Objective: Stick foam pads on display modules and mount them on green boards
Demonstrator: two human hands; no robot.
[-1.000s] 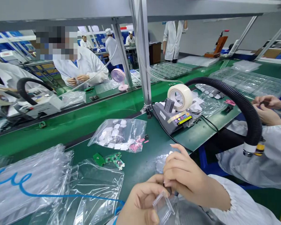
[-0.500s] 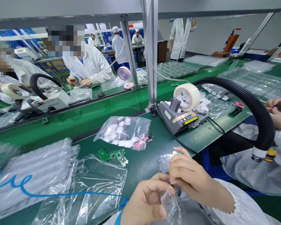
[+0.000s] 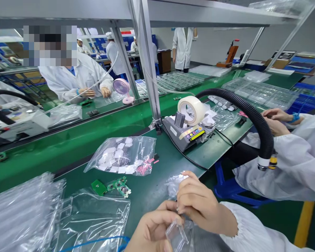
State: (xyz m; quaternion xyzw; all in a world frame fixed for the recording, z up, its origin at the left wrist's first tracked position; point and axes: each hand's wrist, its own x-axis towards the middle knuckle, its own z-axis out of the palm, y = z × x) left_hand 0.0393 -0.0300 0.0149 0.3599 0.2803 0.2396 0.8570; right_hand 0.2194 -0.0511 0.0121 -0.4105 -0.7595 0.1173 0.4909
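My left hand is closed at the bottom centre, with a clear plastic piece held between thumb and fingers. Against its fingertips, my right hand is pinched on something small that its fingers mostly hide. Behind the hands a small clear bag lies on the green bench. Further left are green circuit boards and a large clear plastic bag. Beyond them sits a bag of white and pink pieces.
A grey tape dispenser carries a big tape roll. A black hose arches over the right side. Clear trays are stacked at left. A co-worker's hands are at right. A metal post stands behind the bench.
The view has turned to the right, so the bench items appear further left. Both my hands stay together around the plastic piece. The co-worker across the bench has moved their hands apart.
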